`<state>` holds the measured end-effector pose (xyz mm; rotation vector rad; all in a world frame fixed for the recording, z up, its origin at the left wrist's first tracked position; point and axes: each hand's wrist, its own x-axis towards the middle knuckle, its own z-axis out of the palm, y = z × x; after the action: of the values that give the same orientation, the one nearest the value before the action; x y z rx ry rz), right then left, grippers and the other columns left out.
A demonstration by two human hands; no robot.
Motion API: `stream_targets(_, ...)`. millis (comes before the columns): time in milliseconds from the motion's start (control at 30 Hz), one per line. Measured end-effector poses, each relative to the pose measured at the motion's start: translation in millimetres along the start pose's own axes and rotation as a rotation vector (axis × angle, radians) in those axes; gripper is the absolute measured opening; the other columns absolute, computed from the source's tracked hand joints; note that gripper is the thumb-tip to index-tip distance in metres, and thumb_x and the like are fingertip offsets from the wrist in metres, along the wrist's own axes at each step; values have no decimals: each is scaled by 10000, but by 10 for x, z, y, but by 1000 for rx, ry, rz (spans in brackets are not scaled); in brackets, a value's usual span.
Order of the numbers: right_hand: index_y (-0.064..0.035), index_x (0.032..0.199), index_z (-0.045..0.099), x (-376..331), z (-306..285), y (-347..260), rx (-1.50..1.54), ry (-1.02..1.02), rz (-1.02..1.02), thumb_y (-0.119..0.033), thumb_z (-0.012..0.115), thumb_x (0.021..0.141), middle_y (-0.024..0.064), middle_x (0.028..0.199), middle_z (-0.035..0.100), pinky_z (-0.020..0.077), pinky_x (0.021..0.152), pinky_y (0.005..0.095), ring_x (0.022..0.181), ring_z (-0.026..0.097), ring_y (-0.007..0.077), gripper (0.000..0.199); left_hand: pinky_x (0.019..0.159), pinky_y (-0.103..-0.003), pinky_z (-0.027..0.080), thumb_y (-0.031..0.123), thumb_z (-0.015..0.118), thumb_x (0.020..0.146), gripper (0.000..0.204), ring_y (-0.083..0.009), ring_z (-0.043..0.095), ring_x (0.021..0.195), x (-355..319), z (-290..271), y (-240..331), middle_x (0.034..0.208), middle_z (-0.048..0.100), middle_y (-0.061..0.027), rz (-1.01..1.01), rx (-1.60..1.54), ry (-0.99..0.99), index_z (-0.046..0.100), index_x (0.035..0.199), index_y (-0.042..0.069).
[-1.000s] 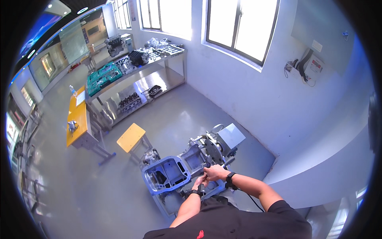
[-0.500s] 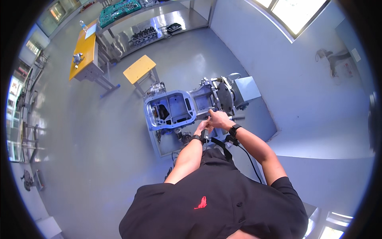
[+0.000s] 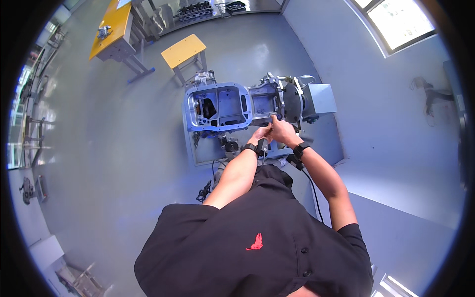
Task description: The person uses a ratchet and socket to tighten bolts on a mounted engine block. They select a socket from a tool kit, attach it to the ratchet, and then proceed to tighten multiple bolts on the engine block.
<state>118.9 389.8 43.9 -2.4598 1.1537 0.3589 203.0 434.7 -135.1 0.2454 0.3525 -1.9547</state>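
An engine assembly (image 3: pixel 232 127) with an upturned, open blue-grey pan-like housing lies in front of me on a low stand. To its right it joins a smaller silver casing (image 3: pixel 263 102) and a dark round plate (image 3: pixel 293 103). Both my hands meet at the near edge of the silver casing. My left hand (image 3: pixel 261 132) is closed, its fingertips partly hidden behind the right one. My right hand (image 3: pixel 283 131) is curled beside it with the thumb against the casing edge. Whatever the fingers hold is too small or too hidden to make out.
A grey box (image 3: pixel 320 98) sits at the assembly's right end, near the wall. Beyond the engine stands a yellow-topped stool (image 3: pixel 183 50); a yellow table (image 3: pixel 111 24) is at far left. A black cable (image 3: pixel 317 195) trails beside my right arm.
The whole view has shifted, so the engine and my hands appear higher in the picture. My hands stay together at the same casing edge, with only slight finger movement.
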Motion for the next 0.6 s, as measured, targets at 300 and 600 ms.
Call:
stream_targets(300,68,1110,391,77,130,216,795,41,452,-134,638,713,124,651,573,450,448,321,566,592,213,509,826,-300,467,211,543,891,203,-196,613,877,44,264,-143,912,641,-89,27,-22,39,583,950,20)
stream_targets(600,1,1303,294,-7,-23,156,-73,-71,3,-138,562,766,274,867,612,484,642,463,778,611,396,616,812,-323,488,177,558,882,170,-222,627,848,14,245,-249,891,650,-101,73,-72,193,599,906,14)
